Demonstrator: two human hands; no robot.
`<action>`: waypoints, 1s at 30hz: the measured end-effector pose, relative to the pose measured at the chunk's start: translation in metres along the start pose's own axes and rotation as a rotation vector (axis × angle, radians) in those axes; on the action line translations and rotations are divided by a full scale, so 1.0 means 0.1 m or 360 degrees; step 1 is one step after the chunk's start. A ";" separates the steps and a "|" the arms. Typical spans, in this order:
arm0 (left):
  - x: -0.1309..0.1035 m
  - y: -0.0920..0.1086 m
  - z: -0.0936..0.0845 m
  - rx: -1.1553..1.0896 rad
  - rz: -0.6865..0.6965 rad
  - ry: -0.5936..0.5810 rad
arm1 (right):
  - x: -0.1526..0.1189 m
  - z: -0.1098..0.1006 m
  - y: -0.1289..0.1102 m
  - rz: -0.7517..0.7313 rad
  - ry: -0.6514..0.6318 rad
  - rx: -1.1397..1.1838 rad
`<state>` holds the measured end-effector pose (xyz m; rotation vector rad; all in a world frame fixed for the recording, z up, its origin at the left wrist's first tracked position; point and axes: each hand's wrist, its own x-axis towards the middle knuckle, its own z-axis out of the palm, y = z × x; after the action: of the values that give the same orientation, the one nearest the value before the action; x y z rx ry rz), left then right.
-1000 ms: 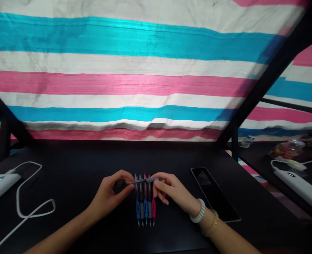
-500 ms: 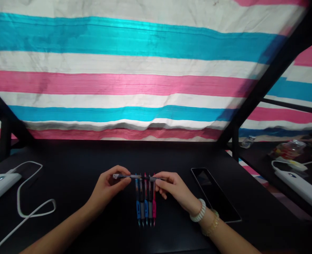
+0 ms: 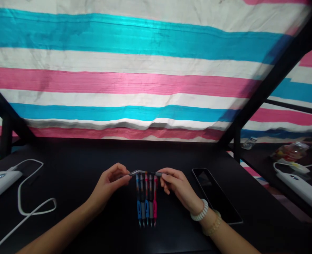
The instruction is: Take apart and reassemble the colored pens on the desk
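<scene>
My left hand pinches the clear barrel of a pen between thumb and fingers. My right hand has its thumb and forefinger closed on the grey-grip end of the same pen. It spans the gap sideways with a slight bend along its length, and dark and orange bits show in its middle. Whether its parts are joined or apart I cannot tell. Just below it, several click pens with blue, grey and pink grips lie side by side on the black table, tips towards me.
A dark tablet or phone lies right of my right hand. At the left is a white power bank with a looping white cable. Black frame bars and a striped sheet stand behind. Another white device sits far right.
My right hand has shifted slightly right, widening the gap between the hands. More of the pen's middle shows, and its line now bends. The row of pens stays put.
</scene>
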<state>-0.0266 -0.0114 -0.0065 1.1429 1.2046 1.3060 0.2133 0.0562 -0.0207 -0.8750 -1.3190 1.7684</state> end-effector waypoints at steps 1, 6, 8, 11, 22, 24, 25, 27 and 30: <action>0.01 -0.01 -0.01 -0.0025 -0.0002 -0.0005 | 0.00 0.00 0.00 0.0004 0.0005 0.0022; 0.03 -0.03 -0.05 -0.0181 -0.0033 -0.0032 | 0.00 0.01 -0.02 0.0034 0.0057 0.0152; 0.04 -0.03 -0.06 -0.0280 -0.0066 -0.0032 | -0.01 0.01 -0.03 0.0054 0.0056 0.0180; 0.06 -0.04 -0.06 -0.0422 -0.0100 -0.0027 | -0.01 0.01 -0.03 0.0064 0.0039 0.0195; 0.11 -0.11 -0.10 -0.0493 -0.0076 -0.0011 | -0.02 0.02 -0.07 -0.0050 0.0008 0.0110; 0.11 -0.11 -0.10 -0.0420 -0.0049 0.0026 | -0.03 0.02 -0.08 -0.0099 0.0019 0.0069; 0.11 -0.11 -0.11 -0.0363 -0.0030 0.0045 | -0.03 0.02 -0.08 -0.0135 0.0022 0.0039; 0.10 -0.10 -0.11 -0.0203 0.0022 0.0062 | -0.03 0.00 -0.08 -0.0235 0.0026 -0.0045; 0.08 -0.07 -0.12 0.0098 0.0111 0.0044 | -0.04 -0.03 -0.09 -0.0419 0.0059 -0.0225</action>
<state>-0.0386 -0.0040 -0.0137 1.2243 1.2420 1.3489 0.2193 0.0556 -0.0121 -0.7666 -1.4761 1.4641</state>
